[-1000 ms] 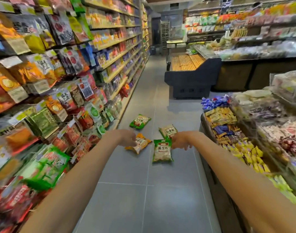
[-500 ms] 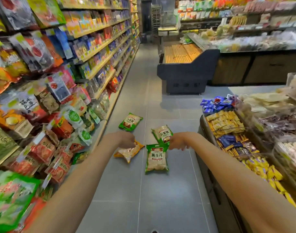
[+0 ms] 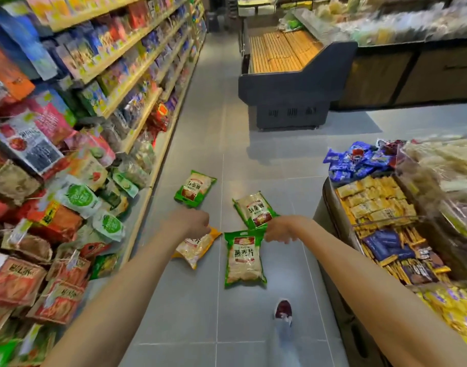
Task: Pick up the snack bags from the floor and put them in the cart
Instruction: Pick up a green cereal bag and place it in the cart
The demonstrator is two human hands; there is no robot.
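Several snack bags lie on the grey tiled floor of the aisle. A green bag (image 3: pixel 244 260) lies nearest. An orange bag (image 3: pixel 197 247) lies to its left. Two more green bags (image 3: pixel 254 207) (image 3: pixel 195 188) lie farther off. My left hand (image 3: pixel 190 223) hovers over the top of the orange bag with its fingers curled in. At the top right corner of the nearest green bag hangs my right hand (image 3: pixel 278 231), also curled. Neither hand holds a bag. No cart is in view.
Packed snack shelves (image 3: pixel 144 102) line the left side. A low bin of wrapped sweets (image 3: pixel 330 197) stands at the right. A dark display stand (image 3: pixel 293 88) is farther down the aisle. My shoe (image 3: pixel 282 309) is on the floor behind the bags.
The view has moved forward and tilted down, so the bags look larger and closer. Both arms stay stretched out above them, and a shoe has come into view.
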